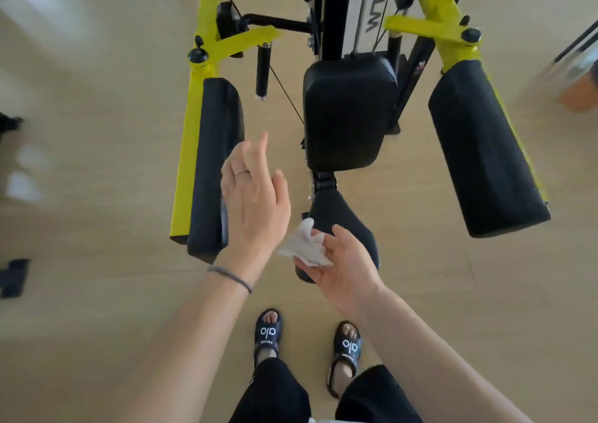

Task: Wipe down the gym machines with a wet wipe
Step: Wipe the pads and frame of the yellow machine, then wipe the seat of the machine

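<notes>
**Wipe in my right hand, over the machine's seat**

I held the crumpled white wet wipe [305,247] in my right hand [343,270], fingers curled loosely around it, just over the near edge of the black padded seat [352,228]. My left hand [254,196], at ten o'clock from the wipe, hung with fingers relaxed and spread, gripping nothing, beside the long black arm pad [215,163] on the yellow steel frame [187,150]. The black backrest cushion [348,111] sat at twelve o'clock.
</notes>
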`<state>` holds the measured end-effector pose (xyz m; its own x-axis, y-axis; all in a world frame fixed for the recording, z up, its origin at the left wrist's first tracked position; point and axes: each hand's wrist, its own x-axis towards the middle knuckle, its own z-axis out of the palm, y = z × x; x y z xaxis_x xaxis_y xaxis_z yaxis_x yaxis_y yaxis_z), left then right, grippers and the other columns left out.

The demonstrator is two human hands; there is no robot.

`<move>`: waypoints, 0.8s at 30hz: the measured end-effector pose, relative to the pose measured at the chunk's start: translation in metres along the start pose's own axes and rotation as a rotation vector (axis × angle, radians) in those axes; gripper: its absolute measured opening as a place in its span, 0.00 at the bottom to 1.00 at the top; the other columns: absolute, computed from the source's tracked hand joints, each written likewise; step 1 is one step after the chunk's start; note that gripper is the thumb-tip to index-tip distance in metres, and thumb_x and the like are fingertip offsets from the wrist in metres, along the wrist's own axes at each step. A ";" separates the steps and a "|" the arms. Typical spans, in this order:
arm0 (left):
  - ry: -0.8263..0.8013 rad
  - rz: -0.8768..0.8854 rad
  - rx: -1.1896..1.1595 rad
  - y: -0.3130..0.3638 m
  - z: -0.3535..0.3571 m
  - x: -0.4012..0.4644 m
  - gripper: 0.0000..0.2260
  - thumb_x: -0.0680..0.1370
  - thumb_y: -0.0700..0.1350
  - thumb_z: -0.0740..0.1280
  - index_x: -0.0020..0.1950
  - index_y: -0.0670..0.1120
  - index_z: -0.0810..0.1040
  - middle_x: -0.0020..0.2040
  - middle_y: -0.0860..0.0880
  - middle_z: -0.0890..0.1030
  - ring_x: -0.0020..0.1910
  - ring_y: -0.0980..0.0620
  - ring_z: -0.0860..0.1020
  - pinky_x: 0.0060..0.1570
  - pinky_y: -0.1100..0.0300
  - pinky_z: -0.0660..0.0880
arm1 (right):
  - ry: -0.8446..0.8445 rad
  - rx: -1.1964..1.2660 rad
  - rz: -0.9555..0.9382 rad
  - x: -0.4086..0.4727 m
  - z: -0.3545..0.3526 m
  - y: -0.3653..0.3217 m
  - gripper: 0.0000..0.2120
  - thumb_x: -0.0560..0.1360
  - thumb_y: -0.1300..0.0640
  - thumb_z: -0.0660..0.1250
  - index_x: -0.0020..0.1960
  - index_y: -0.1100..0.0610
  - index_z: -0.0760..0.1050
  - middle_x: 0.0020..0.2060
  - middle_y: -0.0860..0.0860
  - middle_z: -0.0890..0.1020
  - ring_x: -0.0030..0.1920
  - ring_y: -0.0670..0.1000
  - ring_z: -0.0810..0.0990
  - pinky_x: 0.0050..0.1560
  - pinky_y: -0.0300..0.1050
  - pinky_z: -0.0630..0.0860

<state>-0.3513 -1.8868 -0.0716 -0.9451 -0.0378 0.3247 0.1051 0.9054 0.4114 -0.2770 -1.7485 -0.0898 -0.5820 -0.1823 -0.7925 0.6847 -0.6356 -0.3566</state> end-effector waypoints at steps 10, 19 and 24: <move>-0.353 -0.355 -0.220 -0.004 0.112 -0.078 0.21 0.86 0.46 0.55 0.79 0.54 0.58 0.74 0.51 0.70 0.68 0.52 0.73 0.56 0.64 0.69 | 0.106 -0.812 -0.367 0.052 -0.123 0.004 0.10 0.84 0.38 0.54 0.63 0.30 0.71 0.45 0.32 0.76 0.48 0.37 0.74 0.51 0.29 0.66; -0.482 -0.588 -0.370 -0.093 0.275 -0.139 0.22 0.85 0.46 0.52 0.80 0.56 0.59 0.69 0.53 0.75 0.64 0.53 0.74 0.56 0.62 0.67 | -0.084 -1.834 -0.886 0.229 -0.223 0.092 0.25 0.84 0.50 0.53 0.79 0.58 0.61 0.75 0.51 0.68 0.75 0.51 0.65 0.71 0.48 0.71; -0.494 -0.801 -0.654 -0.138 0.354 -0.150 0.21 0.83 0.57 0.53 0.75 0.57 0.69 0.69 0.59 0.75 0.68 0.56 0.74 0.71 0.56 0.67 | -0.101 -2.304 -0.948 0.306 -0.261 0.154 0.32 0.84 0.42 0.47 0.81 0.60 0.58 0.81 0.57 0.58 0.81 0.58 0.54 0.80 0.55 0.48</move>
<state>-0.3331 -1.8570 -0.4785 -0.8162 -0.2033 -0.5408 -0.5777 0.2973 0.7602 -0.2354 -1.7061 -0.5161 -0.8280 -0.5232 -0.2017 -0.4840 0.8485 -0.2141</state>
